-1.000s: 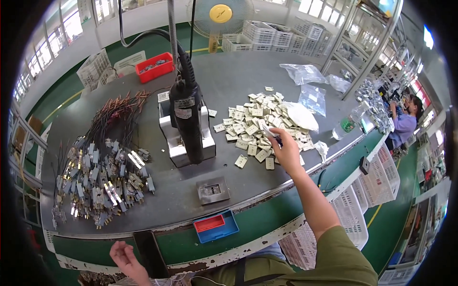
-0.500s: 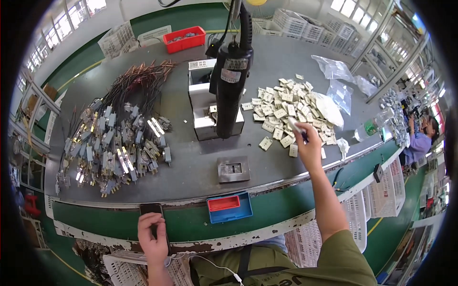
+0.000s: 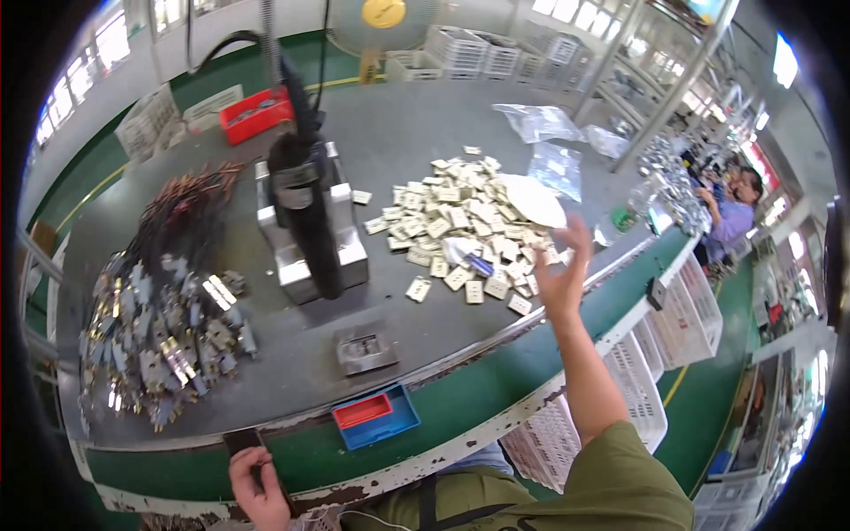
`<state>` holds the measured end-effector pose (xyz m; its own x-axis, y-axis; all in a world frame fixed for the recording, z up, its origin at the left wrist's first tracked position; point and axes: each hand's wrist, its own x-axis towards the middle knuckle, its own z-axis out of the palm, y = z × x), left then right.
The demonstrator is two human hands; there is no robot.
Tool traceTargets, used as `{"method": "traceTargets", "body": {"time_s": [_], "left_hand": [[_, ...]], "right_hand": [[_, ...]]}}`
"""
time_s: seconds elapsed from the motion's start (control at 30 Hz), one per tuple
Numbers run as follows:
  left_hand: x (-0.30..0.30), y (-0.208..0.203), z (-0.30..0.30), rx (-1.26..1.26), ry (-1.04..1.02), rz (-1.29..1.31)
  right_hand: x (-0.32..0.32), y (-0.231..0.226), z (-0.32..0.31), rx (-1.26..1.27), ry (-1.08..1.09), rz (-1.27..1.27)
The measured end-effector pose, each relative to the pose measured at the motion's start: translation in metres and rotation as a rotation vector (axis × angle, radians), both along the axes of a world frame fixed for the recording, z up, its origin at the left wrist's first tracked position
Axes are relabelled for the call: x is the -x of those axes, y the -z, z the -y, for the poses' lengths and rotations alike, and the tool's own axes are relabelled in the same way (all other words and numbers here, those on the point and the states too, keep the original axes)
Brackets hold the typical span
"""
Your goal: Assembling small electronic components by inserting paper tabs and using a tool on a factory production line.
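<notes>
"Anything in that right hand (image 3: 561, 290)?"

"Nothing I can see. It's blurred, but the fingers are spread, just by the right side of those pale pieces (image 3: 436, 227)."

"And the blue item (image 3: 479, 265)?"

"Lying on top of the pieces, apart from the hand. On top it's easy to spot, I'd say."

"What about the left hand (image 3: 258, 491)?"

"Down at the phone (image 3: 243, 440), fingers curled. From here I can't tell whether they grip it or only rest there."

"Why hang the black tool (image 3: 310, 212) like that?"

"From the coiled spring (image 3: 268, 31)? Probably to take its weight and leave the bench below usable. It splits the bench too: wired parts (image 3: 159, 345) to the left, pale pieces to the right, likely so each heap has its own side."

"And the metal block (image 3: 367, 348)?"

"Near the front edge, between the heaps, so presumably within reach of both hands. The blue tray (image 3: 407, 431) sits just in front, on the green ledge (image 3: 478, 398), maybe for the same reason."
</notes>
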<state>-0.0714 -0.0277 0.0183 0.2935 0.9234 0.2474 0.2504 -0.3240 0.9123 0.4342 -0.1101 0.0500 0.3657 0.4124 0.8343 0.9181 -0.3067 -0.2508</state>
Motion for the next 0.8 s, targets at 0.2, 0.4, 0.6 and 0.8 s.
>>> {"method": "traceTargets", "body": {"time_s": [0.2, 0.4, 0.6, 0.8], "left_hand": [[-0.005, -0.003, -0.004, 0.034, -0.035, -0.047], [-0.008, -0.012, -0.005, -0.033, 0.013, 0.053], [-0.004, -0.018, -0.007, -0.041, -0.011, 0.049], [-0.027, -0.045, -0.017, -0.117, 0.187, 0.094]], "right_hand": [[-0.205, 0.003, 0.088, -0.339, 0.657, -0.166], [-0.269, -0.001, 0.092, -0.312, 0.492, -0.423], [-0.258, 0.003, 0.087, -0.264, 0.506, -0.326], [-0.055, -0.062, 0.031, -0.544, -0.097, -0.354]]}}
